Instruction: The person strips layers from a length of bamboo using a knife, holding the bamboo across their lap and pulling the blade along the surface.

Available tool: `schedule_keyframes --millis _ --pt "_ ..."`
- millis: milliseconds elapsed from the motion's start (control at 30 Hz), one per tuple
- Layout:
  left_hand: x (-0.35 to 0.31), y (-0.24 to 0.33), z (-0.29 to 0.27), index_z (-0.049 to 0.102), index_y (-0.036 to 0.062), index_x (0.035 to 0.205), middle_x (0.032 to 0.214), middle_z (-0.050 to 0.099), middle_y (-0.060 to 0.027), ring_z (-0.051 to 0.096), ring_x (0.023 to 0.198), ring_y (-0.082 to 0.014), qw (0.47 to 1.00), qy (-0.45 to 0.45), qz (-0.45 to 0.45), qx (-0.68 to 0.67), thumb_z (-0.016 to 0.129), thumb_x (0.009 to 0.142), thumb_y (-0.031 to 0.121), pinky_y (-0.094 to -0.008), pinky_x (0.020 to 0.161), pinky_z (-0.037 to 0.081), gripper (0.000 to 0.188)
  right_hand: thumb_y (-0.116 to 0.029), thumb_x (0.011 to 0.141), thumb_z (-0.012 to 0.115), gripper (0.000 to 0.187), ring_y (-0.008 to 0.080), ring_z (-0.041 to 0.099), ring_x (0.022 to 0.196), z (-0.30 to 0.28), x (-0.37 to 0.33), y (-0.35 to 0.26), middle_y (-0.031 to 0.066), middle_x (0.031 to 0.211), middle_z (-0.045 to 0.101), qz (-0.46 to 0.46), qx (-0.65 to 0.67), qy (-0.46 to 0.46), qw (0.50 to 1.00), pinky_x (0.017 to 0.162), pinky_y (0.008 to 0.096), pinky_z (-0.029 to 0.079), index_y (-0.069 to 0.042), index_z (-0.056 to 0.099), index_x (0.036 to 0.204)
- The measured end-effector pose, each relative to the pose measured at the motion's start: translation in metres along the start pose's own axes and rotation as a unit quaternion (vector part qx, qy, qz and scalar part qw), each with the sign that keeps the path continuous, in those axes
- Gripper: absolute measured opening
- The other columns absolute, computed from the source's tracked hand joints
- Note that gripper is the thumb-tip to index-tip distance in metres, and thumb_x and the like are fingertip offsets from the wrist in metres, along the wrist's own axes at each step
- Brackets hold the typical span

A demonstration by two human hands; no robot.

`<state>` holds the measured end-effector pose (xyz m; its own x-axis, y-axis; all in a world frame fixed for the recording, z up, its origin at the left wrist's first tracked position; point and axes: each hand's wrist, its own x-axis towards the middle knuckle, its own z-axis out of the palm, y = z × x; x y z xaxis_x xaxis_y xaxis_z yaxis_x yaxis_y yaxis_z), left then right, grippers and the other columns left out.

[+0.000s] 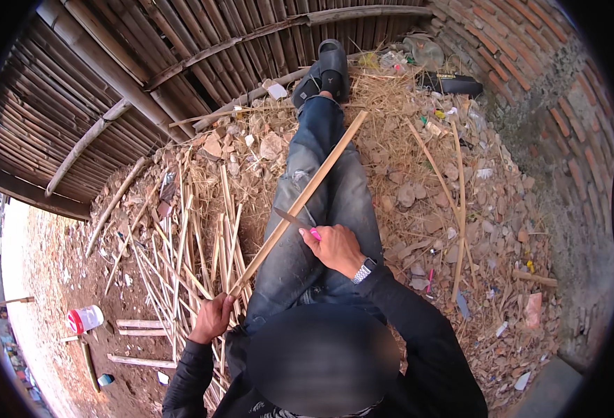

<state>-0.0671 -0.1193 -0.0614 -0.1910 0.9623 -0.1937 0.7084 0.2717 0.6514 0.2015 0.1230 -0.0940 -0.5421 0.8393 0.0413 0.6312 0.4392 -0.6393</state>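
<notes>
A long bamboo strip (331, 159) slants across my outstretched legs, from my left hip up past my knees. Its near end is gripped by my left hand (211, 318), fingers closed around it. My right hand (336, 249), with a watch on the wrist, is wrapped around the pink handle of a knife (292, 218). The knife's blade lies across the strip at about its middle and seems to touch it. How deep the edge sits in the bamboo I cannot tell.
Many split bamboo strips (181, 258) lie heaped on the ground to my left. A bamboo slat wall (216, 56) stands beyond my feet, a brick wall (509, 42) to the right. Rubble and straw cover the ground. A red and white tub (87, 318) lies far left.
</notes>
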Motion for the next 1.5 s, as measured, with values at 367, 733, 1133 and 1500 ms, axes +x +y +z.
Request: schedule_keyframes --millis 367,733,1133,1500 --pt "-0.060 -0.030 -0.037 0.054 0.0017 0.076 0.059 0.052 -0.0231 0.058 0.056 -0.0449 0.998 -0.008 -0.013 0.066 0.051 0.106 0.026 -0.0486 0.052 0.043 0.039 -0.055 0.097 0.059 0.055 0.0441 0.067 0.062 0.000 0.004 0.002 0.0222 0.064 0.067 -0.024 -0.062 0.031 0.997 0.056 0.0543 0.054 -0.007 0.073 0.075" --pt "-0.155 -0.106 -0.052 0.058 0.0075 0.076 0.057 0.053 -0.0208 0.057 0.052 -0.0448 0.981 0.024 -0.037 0.189 0.055 0.102 0.024 -0.0512 0.049 0.043 0.031 -0.057 0.098 0.056 0.055 0.0422 0.066 0.059 -0.044 0.045 0.088 0.0191 0.062 0.066 0.026 -0.185 0.133 0.973 0.055 0.0530 0.052 -0.009 0.074 0.079" --pt "-0.193 -0.178 -0.054 0.050 0.0082 0.073 0.054 0.052 -0.0175 0.057 0.051 -0.0422 0.972 0.051 -0.025 0.227 0.059 0.096 0.019 -0.0501 0.049 0.044 0.027 -0.041 0.100 0.062 0.049 0.0375 0.059 0.051 -0.057 0.041 0.110 0.0157 0.056 0.059 -0.013 -0.070 0.205 0.976 0.050 0.0462 0.042 -0.003 0.061 0.069" --pt "-0.033 -0.079 -0.014 0.058 0.0045 0.078 0.054 0.053 -0.0197 0.058 0.052 -0.0431 0.996 0.023 0.036 0.082 0.059 0.102 0.024 -0.0493 0.048 0.042 0.030 -0.041 0.105 0.054 0.055 0.0196 0.046 0.050 -0.045 0.030 0.072 0.0127 0.054 0.047 0.012 0.167 0.189 0.968 0.051 0.0411 0.033 0.000 0.053 0.068"
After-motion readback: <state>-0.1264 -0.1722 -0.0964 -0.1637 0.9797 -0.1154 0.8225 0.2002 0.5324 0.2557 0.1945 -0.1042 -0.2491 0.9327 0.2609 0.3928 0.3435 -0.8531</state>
